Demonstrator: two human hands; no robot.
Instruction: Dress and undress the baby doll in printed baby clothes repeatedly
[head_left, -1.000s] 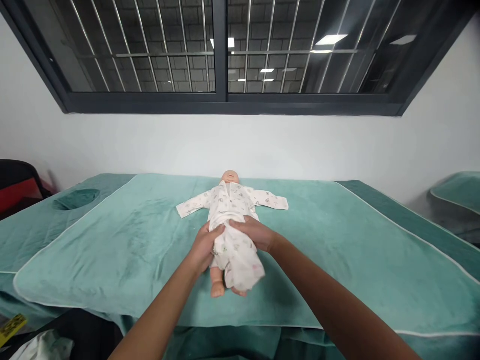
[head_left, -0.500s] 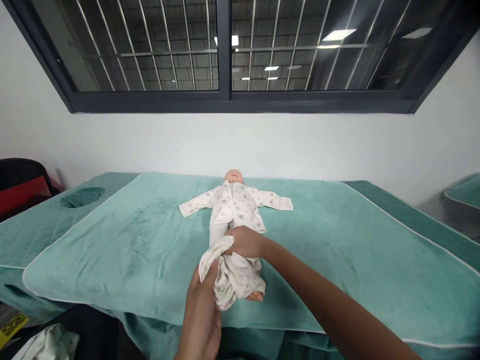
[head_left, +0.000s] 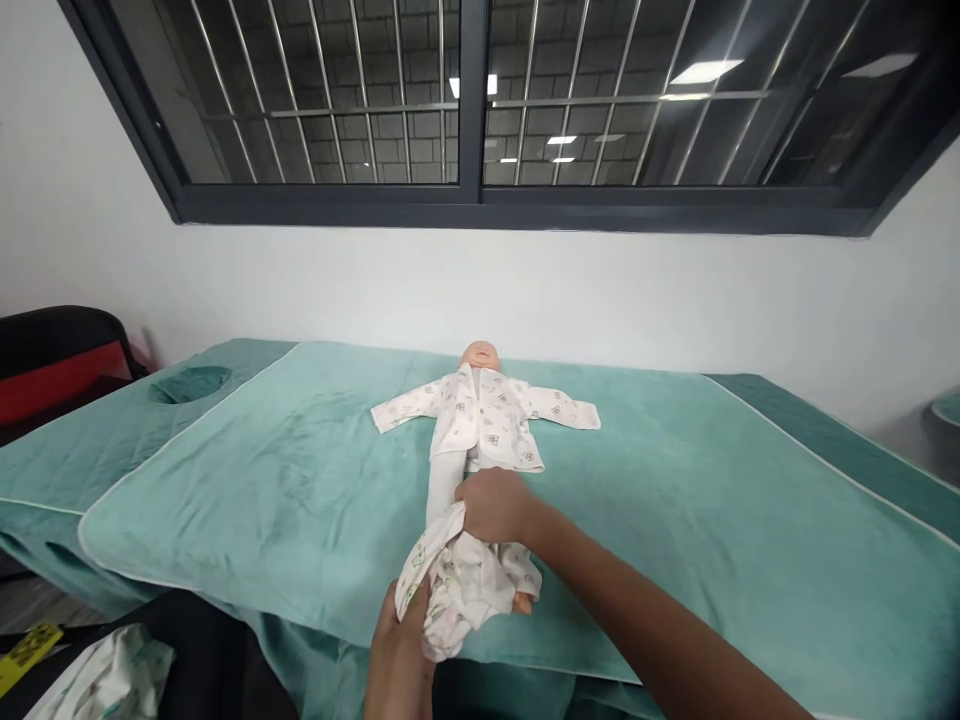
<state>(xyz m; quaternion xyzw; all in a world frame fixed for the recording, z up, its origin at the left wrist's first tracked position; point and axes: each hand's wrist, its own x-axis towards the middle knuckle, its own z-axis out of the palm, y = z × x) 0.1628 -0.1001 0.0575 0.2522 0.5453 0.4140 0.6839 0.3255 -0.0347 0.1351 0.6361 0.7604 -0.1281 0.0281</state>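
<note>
A baby doll [head_left: 480,355] lies on its back on the green-covered bed [head_left: 300,500], head toward the wall. It wears a white printed jacket [head_left: 487,420] with both sleeves spread, and white leggings show on one leg. Bunched around its lower legs are white printed baby trousers [head_left: 469,585]. My left hand [head_left: 401,635] grips the near left part of the trousers, thumb on top. Closed on their upper edge is my right hand [head_left: 499,505], beside the doll's thighs. One bare foot [head_left: 523,603] pokes out at the right; the other foot is hidden.
The bed has a round face hole [head_left: 191,384] at its left end. A black and red chair [head_left: 64,370] stands beyond it. At lower left, a crumpled printed cloth [head_left: 112,675] lies on something black, near a yellow label [head_left: 30,655]. A barred window [head_left: 472,200] is above.
The trousers' left side is drawn out longer toward me, and the left hand is slightly lower. The right hand still grips the upper edge. The view has shifted a little left.
</note>
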